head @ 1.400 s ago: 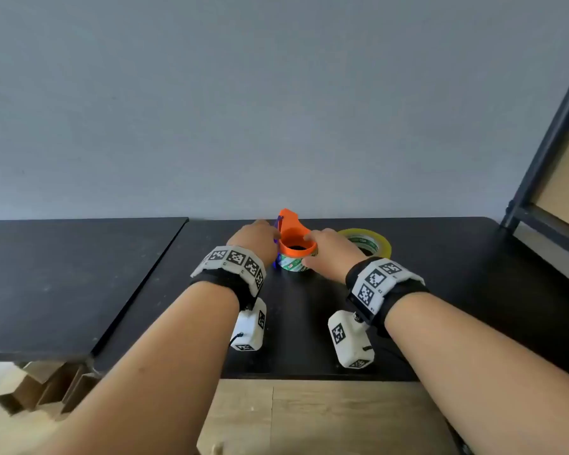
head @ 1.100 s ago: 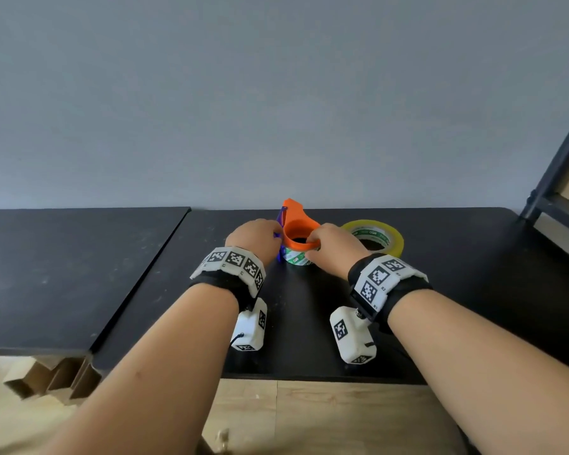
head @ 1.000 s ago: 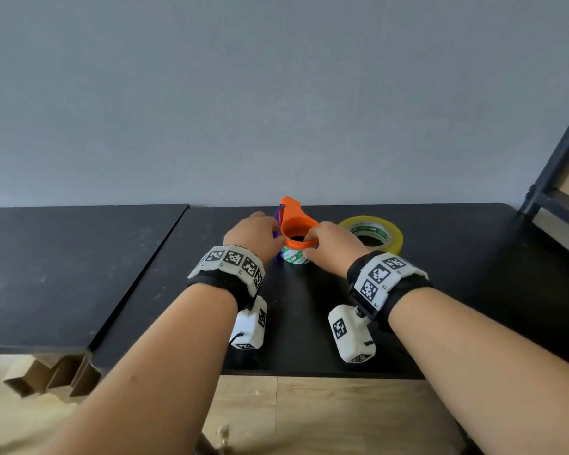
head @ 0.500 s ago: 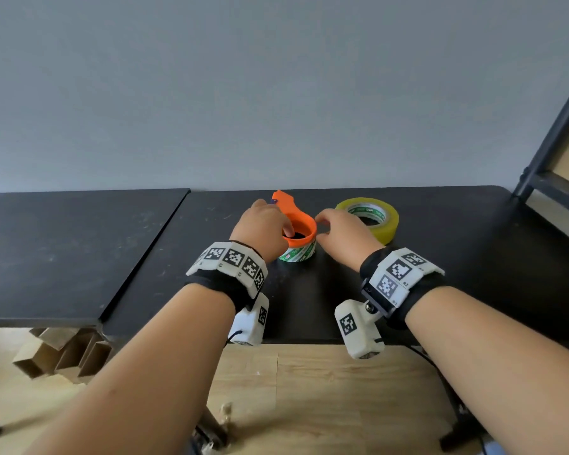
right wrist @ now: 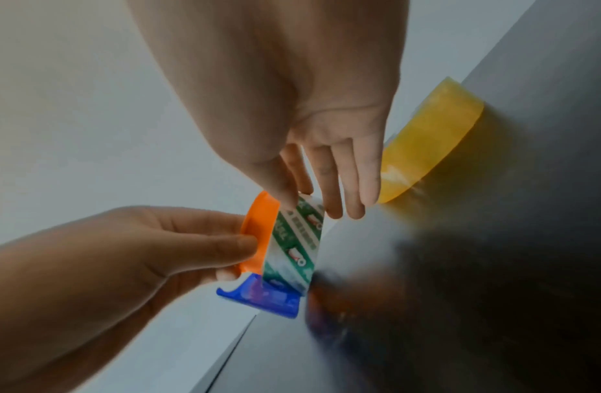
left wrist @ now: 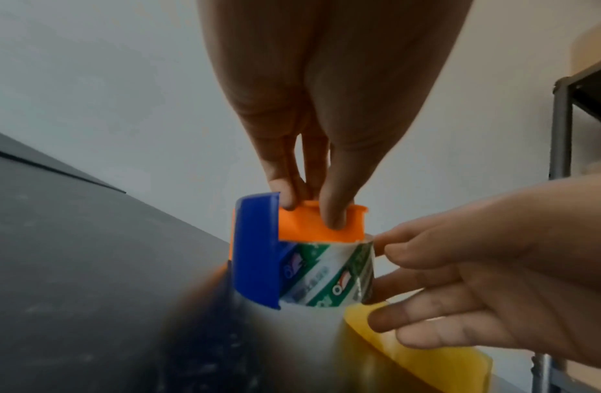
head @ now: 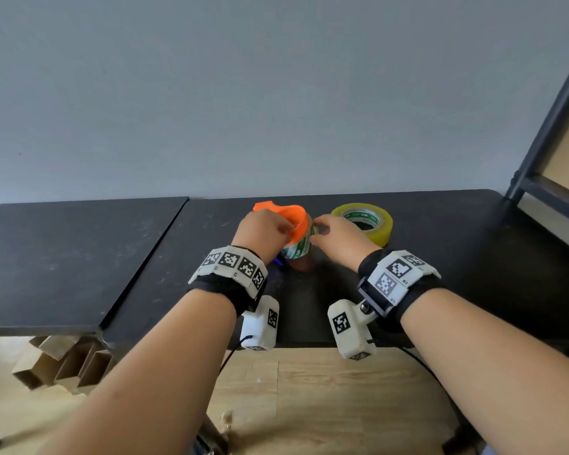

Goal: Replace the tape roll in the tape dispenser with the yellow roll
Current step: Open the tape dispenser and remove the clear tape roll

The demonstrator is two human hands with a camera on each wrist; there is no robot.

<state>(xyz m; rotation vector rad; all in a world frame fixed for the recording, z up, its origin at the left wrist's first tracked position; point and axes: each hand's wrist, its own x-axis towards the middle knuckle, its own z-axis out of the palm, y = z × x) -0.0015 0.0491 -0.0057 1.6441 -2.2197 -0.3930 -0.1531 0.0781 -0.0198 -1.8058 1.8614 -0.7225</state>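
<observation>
The orange tape dispenser (head: pixel 284 214) with a blue cutter guard (left wrist: pixel 255 252) is tilted just above the black table. My left hand (head: pixel 284 229) pinches its orange rim (left wrist: pixel 322 226) between thumb and fingers. Inside it sits the old green-and-white roll (head: pixel 297 248), also seen in the wrist views (left wrist: pixel 326 271) (right wrist: pixel 292 244). My right hand (head: pixel 319 226) pinches that roll's edge with thumb and forefinger (right wrist: pixel 302 198); the other fingers hang straight. The yellow roll (head: pixel 365 221) lies flat on the table just right of my right hand (right wrist: pixel 427 143).
The black table (head: pixel 473 257) meets a second black table (head: pixel 63 257) at a seam on the left. A grey wall stands close behind. A dark metal shelf frame (head: pixel 546 133) rises at the right. Cardboard pieces (head: pixel 63 359) lie on the wooden floor.
The dispenser has come up off the table and tipped over. My left hand has shifted onto its orange rim, and my right hand has moved from the rim to the old roll's edge.
</observation>
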